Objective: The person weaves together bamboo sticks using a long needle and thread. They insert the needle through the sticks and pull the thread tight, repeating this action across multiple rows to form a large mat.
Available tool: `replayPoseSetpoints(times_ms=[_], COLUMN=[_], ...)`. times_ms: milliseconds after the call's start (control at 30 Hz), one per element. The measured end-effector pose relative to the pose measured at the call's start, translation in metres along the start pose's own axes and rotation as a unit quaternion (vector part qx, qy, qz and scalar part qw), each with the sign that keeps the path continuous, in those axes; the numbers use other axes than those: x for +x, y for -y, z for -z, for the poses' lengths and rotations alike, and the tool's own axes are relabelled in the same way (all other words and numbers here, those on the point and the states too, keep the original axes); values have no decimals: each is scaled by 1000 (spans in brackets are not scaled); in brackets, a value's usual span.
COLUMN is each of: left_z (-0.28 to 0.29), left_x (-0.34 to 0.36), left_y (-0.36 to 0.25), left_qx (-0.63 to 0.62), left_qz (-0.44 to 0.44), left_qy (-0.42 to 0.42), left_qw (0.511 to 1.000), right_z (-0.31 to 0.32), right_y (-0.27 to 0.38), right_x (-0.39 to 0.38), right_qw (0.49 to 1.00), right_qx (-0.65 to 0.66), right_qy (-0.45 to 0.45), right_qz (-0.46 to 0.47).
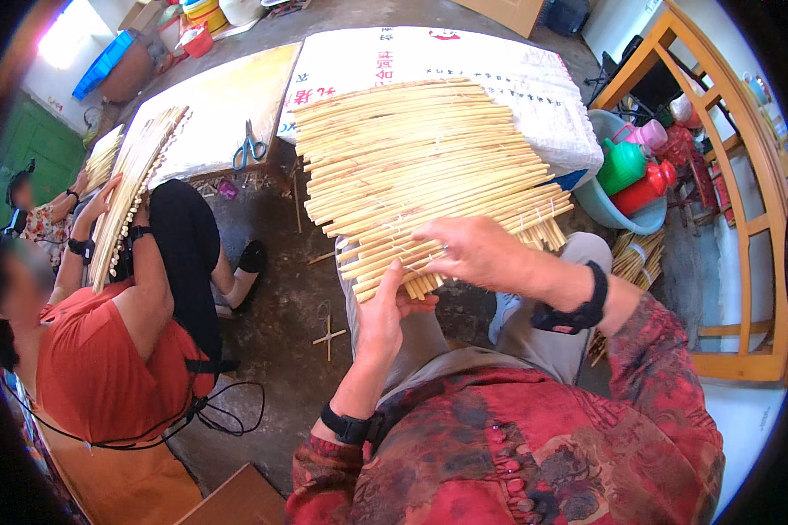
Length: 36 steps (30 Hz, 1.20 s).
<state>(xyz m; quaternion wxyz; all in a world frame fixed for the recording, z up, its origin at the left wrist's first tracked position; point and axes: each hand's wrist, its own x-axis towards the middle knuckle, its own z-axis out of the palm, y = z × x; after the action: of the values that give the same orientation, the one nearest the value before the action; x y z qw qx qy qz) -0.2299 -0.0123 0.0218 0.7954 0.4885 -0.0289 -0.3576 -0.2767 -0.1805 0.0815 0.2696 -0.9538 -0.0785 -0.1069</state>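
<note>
A mat of pale straw stalks tied with white thread lies across my lap and the sack-covered surface. My left hand grips its near edge from below, thumb up along the stalk ends. My right hand is curled over the near rows with fingertips together at the thread; whatever they pinch is too small to make out.
Blue-handled scissors lie on the left board. A co-worker in orange holds another straw bundle; a second person sits beyond. At right are a basin of flasks, a wooden chair and loose stalk bundles.
</note>
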Motion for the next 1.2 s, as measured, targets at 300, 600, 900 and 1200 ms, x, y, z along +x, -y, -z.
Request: replayPoseSetpoints(times_ms=[300, 600, 900, 1200], left_z=[-1, -9, -11, 1], left_x=[-6, -7, -9, -1], left_y=[-1, -7, -10, 2], left_qx=[43, -18, -17, -51], left_qz=[-21, -40, -27, -54], left_qy=[-19, -20, -54, -71], left_qw=[999, 999, 998, 995], right_z=[-14, 50, 27, 63], right_y=[-5, 6, 22, 52], right_x=[8, -4, 4, 1], right_qw=[997, 745, 684, 699], right_qx=[-42, 623, 693, 672], right_qy=[50, 74, 75, 55], right_qz=[42, -226, -217, -238])
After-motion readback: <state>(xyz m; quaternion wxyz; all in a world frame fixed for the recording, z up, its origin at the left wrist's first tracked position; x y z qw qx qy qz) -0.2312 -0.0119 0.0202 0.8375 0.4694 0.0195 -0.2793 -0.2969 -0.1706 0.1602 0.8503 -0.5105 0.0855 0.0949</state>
